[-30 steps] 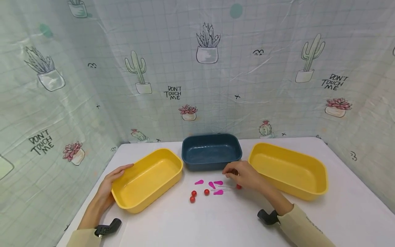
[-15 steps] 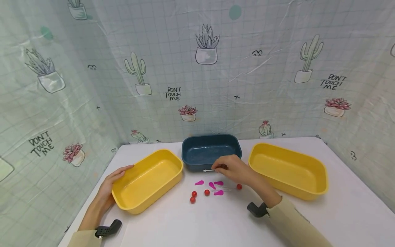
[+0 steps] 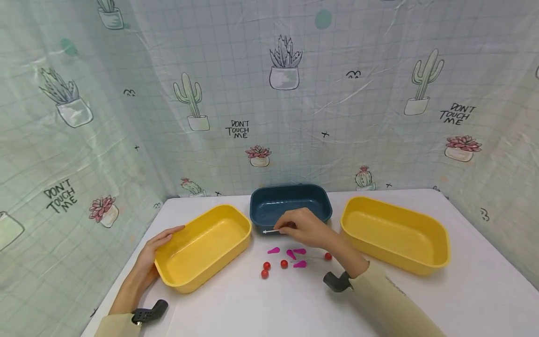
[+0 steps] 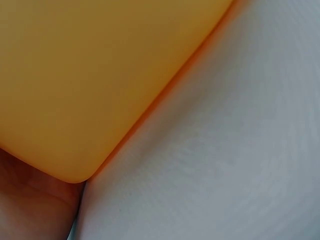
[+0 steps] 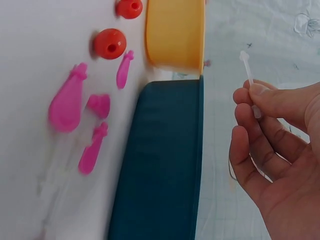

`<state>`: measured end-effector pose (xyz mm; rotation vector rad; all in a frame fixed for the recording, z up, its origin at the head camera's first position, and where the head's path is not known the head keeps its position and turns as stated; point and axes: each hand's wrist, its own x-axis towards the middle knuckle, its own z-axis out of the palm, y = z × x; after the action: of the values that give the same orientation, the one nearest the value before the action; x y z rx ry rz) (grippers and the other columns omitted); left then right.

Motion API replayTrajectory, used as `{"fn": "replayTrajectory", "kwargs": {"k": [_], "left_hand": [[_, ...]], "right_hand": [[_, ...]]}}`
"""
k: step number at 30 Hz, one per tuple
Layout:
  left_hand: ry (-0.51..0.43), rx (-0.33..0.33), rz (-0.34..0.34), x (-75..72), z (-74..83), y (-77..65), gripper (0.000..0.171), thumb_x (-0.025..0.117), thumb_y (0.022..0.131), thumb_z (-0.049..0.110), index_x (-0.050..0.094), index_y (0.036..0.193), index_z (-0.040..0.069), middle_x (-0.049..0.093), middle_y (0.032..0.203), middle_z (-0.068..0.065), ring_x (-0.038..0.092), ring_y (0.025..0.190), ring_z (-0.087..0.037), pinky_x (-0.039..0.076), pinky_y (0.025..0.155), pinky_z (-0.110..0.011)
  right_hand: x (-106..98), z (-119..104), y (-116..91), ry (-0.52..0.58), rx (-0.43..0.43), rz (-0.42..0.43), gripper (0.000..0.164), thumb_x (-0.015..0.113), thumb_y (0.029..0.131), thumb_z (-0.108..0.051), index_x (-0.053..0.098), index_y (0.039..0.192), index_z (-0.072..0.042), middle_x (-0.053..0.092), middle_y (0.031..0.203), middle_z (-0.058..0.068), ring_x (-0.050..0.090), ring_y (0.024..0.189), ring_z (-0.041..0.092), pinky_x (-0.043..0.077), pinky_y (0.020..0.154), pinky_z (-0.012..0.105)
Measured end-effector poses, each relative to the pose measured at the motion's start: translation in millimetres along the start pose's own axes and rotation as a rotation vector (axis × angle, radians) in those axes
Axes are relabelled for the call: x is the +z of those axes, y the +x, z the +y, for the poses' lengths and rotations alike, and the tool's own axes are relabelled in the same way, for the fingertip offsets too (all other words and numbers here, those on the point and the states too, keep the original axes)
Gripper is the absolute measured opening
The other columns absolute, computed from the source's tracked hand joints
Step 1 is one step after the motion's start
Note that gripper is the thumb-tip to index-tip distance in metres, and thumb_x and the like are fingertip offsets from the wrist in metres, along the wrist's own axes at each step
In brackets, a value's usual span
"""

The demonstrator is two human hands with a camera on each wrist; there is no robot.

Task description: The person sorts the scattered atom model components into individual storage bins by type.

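Note:
My right hand (image 3: pixel 303 227) pinches a thin white plastic stick (image 5: pixel 247 67) between thumb and fingertips, its knobbed end pointing out to the left. The hand hovers in front of the dark blue bin (image 3: pixel 324 194) and hides part of its near side. My left hand (image 3: pixel 146 255) rests along the outer left side of a yellow bin (image 3: pixel 219 267), its fingers extended near the rim. On the white table lie several pink teardrop-shaped pieces (image 5: pixel 67 102) with narrow, knobbed necks. Around them are several red balls, one red ball (image 5: pixel 109 44) showing a small hole.
A second yellow bin (image 3: pixel 391 262) stands to the right, behind my right forearm. Faint, translucent sticks (image 5: pixel 55 185) lie beside the pink pieces. A patterned plastic sheet (image 3: pixel 320 107) hangs behind the table and along both sides.
My right hand has moved left and a little up from above the sticks to the front of the blue bin, carrying the white stick. My left hand has stayed at the yellow bin.

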<state>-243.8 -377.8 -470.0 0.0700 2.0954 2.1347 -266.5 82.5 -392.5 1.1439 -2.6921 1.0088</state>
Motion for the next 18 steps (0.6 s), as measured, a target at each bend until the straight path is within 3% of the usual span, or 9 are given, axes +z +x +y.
{"fn": "replayTrajectory", "kwargs": {"k": [18], "left_hand": [[0.033,-0.026,0.018,1.4,1.2,-0.2,0.050,0.042,0.111,0.034,0.045,0.156,0.013,0.055,0.144,0.017,0.059,0.127,0.001,0.052,0.102,-0.019]], "right_hand": [[18.1,-19.0,40.2,-0.010,-0.078,-0.033,0.014,0.073,0.096,-0.011,0.080,0.107,-0.011,0.076,0.097,-0.003,0.058,0.081,0.010,0.054,0.072,0.018]]}}
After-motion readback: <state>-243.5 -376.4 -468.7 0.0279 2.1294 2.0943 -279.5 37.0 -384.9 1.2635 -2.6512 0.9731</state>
